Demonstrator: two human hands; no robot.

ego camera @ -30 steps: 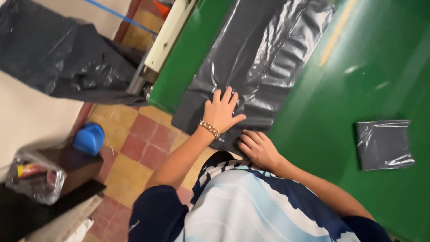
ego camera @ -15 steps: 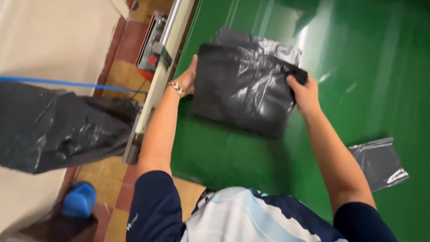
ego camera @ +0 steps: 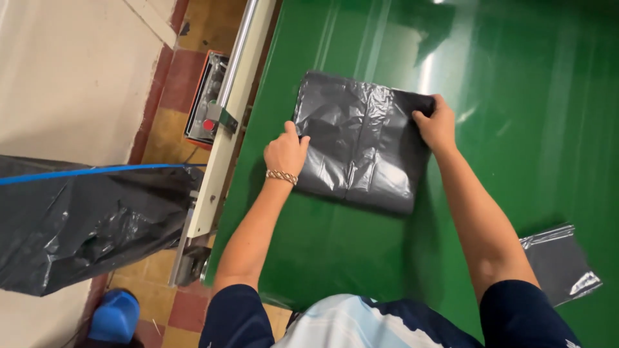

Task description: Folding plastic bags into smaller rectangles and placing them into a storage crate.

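Observation:
A folded stack of black plastic bags (ego camera: 361, 142) lies flat on the green table (ego camera: 516, 96). My left hand (ego camera: 285, 151), with a beaded bracelet at the wrist, grips the stack's left edge with the thumb on top. My right hand (ego camera: 437, 124) pinches the stack's upper right corner. Both arms reach forward from the bottom of the view.
A smaller folded black bag (ego camera: 560, 263) lies at the table's lower right. A metal rail with a red-buttoned box (ego camera: 209, 119) runs along the table's left edge. A large black plastic sheet (ego camera: 77, 222) hangs at left over a tiled floor, above a blue object (ego camera: 115, 316).
The long black sheet on the table has been folded into a compact stack. My hands moved from pressing it flat to gripping its two sides, and the stack now lies flat.

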